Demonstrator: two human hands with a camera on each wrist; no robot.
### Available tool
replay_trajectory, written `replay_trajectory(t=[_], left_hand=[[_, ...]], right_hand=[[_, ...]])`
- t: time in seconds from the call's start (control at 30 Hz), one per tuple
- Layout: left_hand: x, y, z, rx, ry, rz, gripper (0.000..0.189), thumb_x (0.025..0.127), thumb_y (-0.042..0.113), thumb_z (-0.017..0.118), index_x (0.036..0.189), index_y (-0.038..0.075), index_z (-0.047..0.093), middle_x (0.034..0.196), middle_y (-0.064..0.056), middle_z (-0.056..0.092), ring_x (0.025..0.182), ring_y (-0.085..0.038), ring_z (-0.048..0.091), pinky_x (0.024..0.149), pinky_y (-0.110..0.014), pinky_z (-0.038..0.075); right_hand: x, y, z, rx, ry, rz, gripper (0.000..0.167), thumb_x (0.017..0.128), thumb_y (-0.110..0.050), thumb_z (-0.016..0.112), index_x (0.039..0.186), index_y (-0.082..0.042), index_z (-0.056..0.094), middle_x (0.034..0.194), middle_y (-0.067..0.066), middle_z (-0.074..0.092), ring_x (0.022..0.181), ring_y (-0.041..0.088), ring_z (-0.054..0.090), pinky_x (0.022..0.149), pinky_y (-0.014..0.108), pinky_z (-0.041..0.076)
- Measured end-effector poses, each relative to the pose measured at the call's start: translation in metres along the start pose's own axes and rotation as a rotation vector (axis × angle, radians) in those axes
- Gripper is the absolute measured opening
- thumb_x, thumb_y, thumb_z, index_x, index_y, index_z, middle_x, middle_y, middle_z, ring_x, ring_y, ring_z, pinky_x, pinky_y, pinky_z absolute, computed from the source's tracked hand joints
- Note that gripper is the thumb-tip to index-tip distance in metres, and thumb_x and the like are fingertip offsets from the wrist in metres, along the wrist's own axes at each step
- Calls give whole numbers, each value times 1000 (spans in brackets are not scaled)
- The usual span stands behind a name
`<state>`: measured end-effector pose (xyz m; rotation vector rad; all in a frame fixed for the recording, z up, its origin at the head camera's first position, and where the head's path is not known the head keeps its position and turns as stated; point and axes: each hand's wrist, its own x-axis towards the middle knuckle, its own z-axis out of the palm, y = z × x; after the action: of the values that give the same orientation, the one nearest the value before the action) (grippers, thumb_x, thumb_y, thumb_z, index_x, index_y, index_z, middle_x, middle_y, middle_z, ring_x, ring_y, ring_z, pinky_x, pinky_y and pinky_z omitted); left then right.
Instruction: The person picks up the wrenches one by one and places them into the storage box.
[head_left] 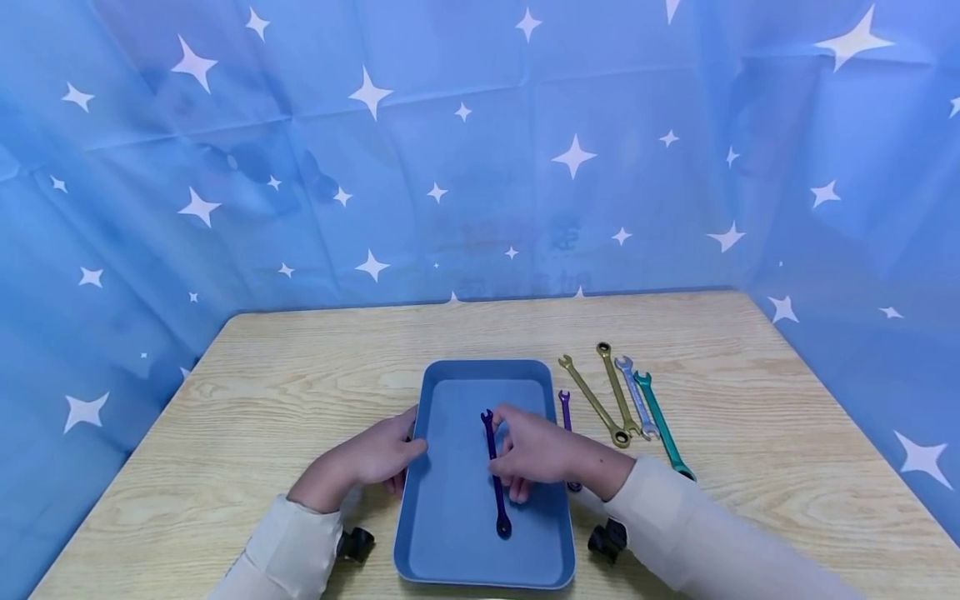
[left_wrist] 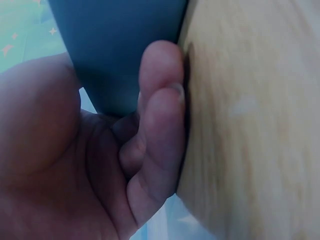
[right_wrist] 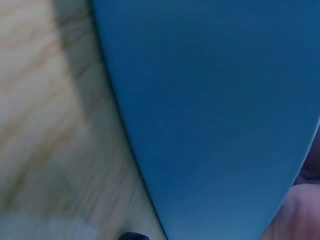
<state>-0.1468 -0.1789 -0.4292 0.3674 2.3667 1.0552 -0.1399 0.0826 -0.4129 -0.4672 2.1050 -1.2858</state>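
Note:
My left hand (head_left: 381, 450) holds a blue rectangular tray (head_left: 457, 542) by its left side, thumb over the rim and fingers low along the outer wall. In the left wrist view, the fingers (left_wrist: 162, 115) lie between the tray wall (left_wrist: 115, 55) and the tabletop. Inside the tray's outline, my right hand (head_left: 540, 450) pinches a dark purple combination wrench (head_left: 498, 496) between thumb and forefinger. The wrench points lengthwise along the tray, open end away from me. In the right wrist view, the tray's outer wall (right_wrist: 200, 110) hides most of this hand.
Right of the tray lie another purple wrench (head_left: 566, 412), partly behind my right forearm, two gold wrenches (head_left: 592, 398) (head_left: 617, 387), a light blue wrench (head_left: 637, 400) and a green wrench (head_left: 662, 421). Everything stands on a wooden table (head_left: 300, 375) before a starry blue curtain (head_left: 450, 167).

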Motion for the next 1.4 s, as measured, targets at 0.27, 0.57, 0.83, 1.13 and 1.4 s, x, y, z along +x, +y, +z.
replay_trajectory(t=[0.27,0.57,0.83,1.13,1.4], left_hand=[[0,1,-1,5,-3,-2,62,103,18,41,161,15,18,59,-9,64,45,-25,62,46,-41,55],[0,0,0,14,0,-9,60,103,19,41,159,12,21,61,-9,64,46,-25,62,47,-40,55],[1,0,-1,31,-1,-3,60,103,18,40,160,14,20,61,-9,64,47,-25,62,47,-40,55],[0,0,-1,29,-3,-5,58,104,19,40,159,12,22,62,-9,64,47,-25,62,47,-41,55],[1,-2,-1,19,-3,-5,58,104,19,40,159,12,21,62,-9,65,47,-26,62,48,-41,55]], right_hand=[[9,-1,2,19,-45,112,44,92,-5,65,128,-3,40,68,15,68,46,17,63,48,36,59],[14,2,5,29,-23,145,51,92,-6,66,133,-5,37,68,15,69,44,17,63,46,35,58],[12,1,7,3,29,121,61,91,-4,67,141,-7,33,68,14,68,44,17,62,45,36,57],[11,-1,9,-25,41,106,72,92,-4,68,151,-7,26,68,13,68,44,18,63,44,36,57],[10,0,10,-54,48,87,85,93,-5,68,159,-5,15,67,11,69,45,18,65,45,36,57]])
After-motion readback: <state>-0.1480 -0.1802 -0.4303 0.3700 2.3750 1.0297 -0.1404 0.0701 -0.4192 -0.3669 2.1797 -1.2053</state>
